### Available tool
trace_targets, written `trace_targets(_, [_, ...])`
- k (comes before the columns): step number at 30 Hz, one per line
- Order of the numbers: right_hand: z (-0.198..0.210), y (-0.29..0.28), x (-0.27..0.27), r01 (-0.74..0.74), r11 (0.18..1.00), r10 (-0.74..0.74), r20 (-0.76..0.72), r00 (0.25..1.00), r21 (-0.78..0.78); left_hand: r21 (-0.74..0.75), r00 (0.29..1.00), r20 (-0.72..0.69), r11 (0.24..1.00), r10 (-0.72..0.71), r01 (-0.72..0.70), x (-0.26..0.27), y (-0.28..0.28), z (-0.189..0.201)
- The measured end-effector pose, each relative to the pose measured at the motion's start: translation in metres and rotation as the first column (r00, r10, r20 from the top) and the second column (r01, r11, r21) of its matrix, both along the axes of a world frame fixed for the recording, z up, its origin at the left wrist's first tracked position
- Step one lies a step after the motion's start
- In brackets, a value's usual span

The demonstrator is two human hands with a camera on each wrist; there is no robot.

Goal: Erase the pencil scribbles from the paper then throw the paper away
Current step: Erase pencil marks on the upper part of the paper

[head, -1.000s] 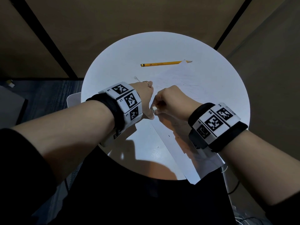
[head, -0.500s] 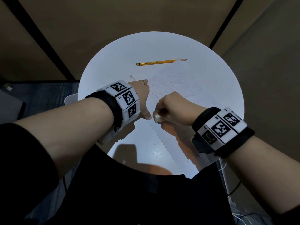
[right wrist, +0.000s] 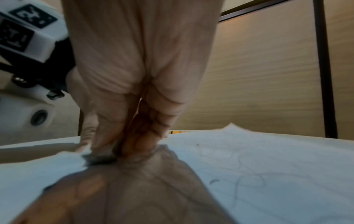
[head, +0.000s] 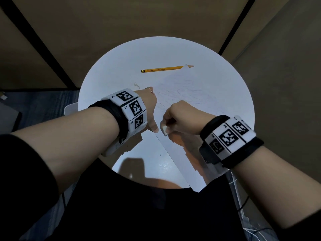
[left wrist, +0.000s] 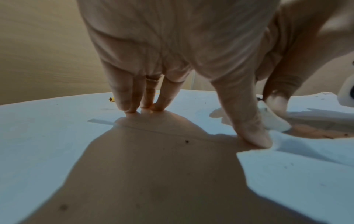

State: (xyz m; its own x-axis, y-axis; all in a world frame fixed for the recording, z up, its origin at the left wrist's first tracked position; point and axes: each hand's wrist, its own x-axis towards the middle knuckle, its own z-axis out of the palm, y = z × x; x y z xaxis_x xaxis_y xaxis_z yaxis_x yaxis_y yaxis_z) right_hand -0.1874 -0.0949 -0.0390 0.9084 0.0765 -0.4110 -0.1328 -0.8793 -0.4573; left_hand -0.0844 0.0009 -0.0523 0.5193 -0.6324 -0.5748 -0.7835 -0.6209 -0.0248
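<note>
A white sheet of paper with faint pencil scribbles lies askew on the round white table. My left hand presses the paper's left edge flat with straight fingers and thumb. My right hand pinches a small white eraser and holds it down on the paper near that edge. In the right wrist view the eraser is a blurred grey block under my fingertips, with scribble lines on the paper to its right. The left wrist view shows the eraser just behind my thumb.
A yellow pencil lies at the far side of the table, its tip under the paper's far corner. The paper's near corner overhangs the table's front edge. Tan wall panels stand behind; dark floor to the left.
My right hand has slid the eraser toward me along the paper's left edge. The left hand stayed pressed on the paper.
</note>
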Motion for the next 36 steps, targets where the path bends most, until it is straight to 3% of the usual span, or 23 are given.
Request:
trace_targets(4, [-0.007,0.005,0.0,0.05,0.999,-0.051,0.086,0.995,0.017,-0.003,1.0,0.007,1.0,-0.019,0.019,-0.003,0.0,0.008])
trace_targets(11, [0.0,-0.013,-0.017,0.126,0.983,-0.111,-0.118,0.987,0.136,-0.006,1.0,-0.006,1.0,0.008,-0.008,-0.001,0.005,0.01])
trace_targets(16, [-0.004,-0.01,-0.008,0.242,0.954,-0.251,0.032,0.967,0.174,-0.072,0.994,-0.064,0.994,-0.084,0.079,-0.01,0.009,0.006])
trace_targets(22, [-0.006,-0.005,-0.01,0.142,0.985,-0.151,0.094,0.984,0.099,-0.005,0.984,-0.106,0.989,-0.146,0.146,-0.016,0.008,-0.001])
trace_targets(29, [0.001,-0.005,-0.015,0.023,0.999,-0.022,-0.018,1.0,0.049,0.024,0.985,-0.104,0.99,-0.135,0.138,-0.02,0.006,0.001])
trace_targets(33, [-0.005,0.001,-0.011,0.059,0.998,-0.061,0.091,0.994,0.024,0.013,0.986,-0.103,0.991,-0.131,0.133,-0.022,0.006,0.0])
trace_targets(36, [-0.005,-0.001,-0.02,0.084,0.994,-0.087,0.034,0.996,0.075,0.03,0.986,-0.096,0.99,-0.136,0.139,-0.022,0.006,0.0])
